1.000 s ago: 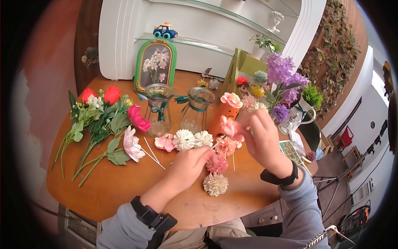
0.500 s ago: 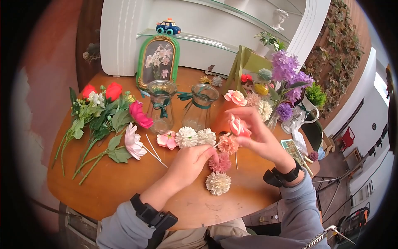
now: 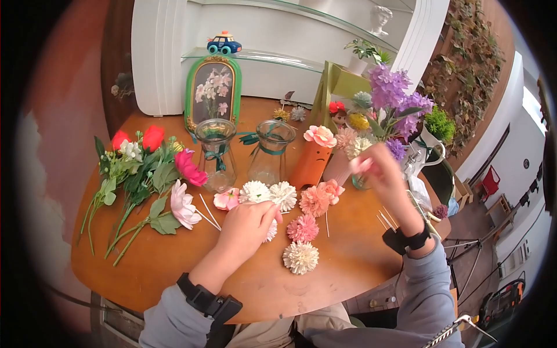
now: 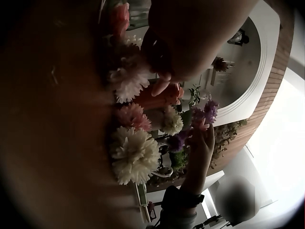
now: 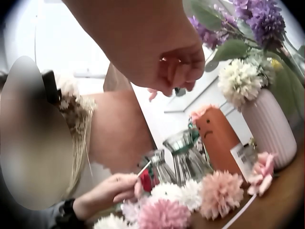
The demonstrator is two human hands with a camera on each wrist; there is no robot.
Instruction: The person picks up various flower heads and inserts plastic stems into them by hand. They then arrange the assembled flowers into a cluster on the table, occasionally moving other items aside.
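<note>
My left hand (image 3: 246, 229), low over the flowers in the middle of the table, pinches a thin white stick (image 5: 144, 168). Right under its fingers a white flower head (image 3: 271, 231) partly shows. My right hand (image 3: 380, 174) is raised at the right, blurred, its curled fingers holding a pink flower (image 3: 360, 166); most of that bloom is hidden in the right wrist view. Between the hands lie a peach flower (image 3: 314, 201), a pink pompom flower (image 3: 303, 228) and a cream one (image 3: 300, 258). Two white blooms (image 3: 255, 191) lie just beyond the left hand.
Two glass vases (image 3: 216, 153) with green ribbons stand at the back. Red and pink stemmed flowers (image 3: 139, 168) lie at the left. An orange sad-faced vase (image 3: 313, 162), purple flowers (image 3: 394, 87) and a framed flower picture (image 3: 213, 93) stand farther back. White sticks (image 3: 384, 219) lie at the right.
My right hand has moved up and to the right with the pink flower, away from the stick. My left hand has shifted slightly left, uncovering the flowers beside it.
</note>
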